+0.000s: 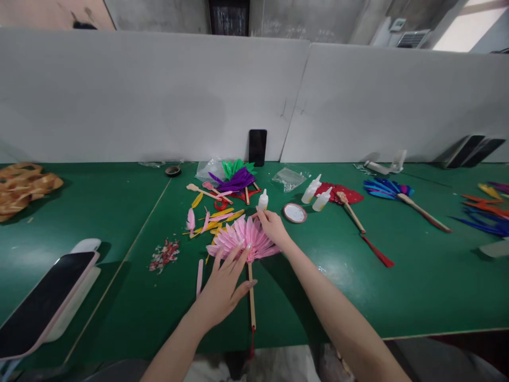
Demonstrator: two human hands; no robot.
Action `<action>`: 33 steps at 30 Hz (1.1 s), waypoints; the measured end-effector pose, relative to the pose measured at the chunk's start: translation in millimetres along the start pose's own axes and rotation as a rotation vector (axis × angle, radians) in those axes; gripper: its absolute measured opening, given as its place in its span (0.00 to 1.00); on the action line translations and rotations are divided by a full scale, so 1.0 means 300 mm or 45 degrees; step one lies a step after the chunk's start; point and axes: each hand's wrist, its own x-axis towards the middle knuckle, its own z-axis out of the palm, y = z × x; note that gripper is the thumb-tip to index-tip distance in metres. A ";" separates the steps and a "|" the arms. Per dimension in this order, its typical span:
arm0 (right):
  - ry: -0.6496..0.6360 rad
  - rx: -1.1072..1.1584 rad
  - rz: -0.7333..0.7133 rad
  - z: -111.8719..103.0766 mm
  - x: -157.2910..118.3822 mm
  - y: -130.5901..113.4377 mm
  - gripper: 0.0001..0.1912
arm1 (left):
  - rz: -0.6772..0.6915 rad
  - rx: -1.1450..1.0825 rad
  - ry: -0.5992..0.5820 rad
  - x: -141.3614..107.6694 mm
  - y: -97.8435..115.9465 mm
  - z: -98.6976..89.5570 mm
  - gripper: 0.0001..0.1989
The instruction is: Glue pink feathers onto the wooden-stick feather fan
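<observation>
A pink feather fan point(242, 233) lies on the green table, its wooden handle point(252, 302) toward me and a red tassel at the end. My left hand point(225, 286) rests with fingers stretched out over the fan's lower feathers and top of the handle. At the fan's upper right edge, my right hand point(272, 225) has thumb and fingertips drawn together by the feather tips. What they pinch, if anything, is too small to make out. Just beyond those fingertips stands a small white squeeze bottle point(263, 200). Loose yellow feathers point(214, 225) and a pink feather point(191, 220) lie left of the fan.
Purple feathers point(236, 180) and green feathers point(237, 168) lie behind. Two white bottles point(311, 189) and a round lid point(295, 213) sit right, before a red fan point(334, 193) and a blue fan point(384, 188). A phone point(257, 147) leans on the partition; another phone point(43, 302) lies left.
</observation>
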 end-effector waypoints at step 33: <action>0.100 0.214 0.012 -0.026 0.037 0.083 0.24 | 0.096 0.192 0.065 -0.003 0.006 0.000 0.33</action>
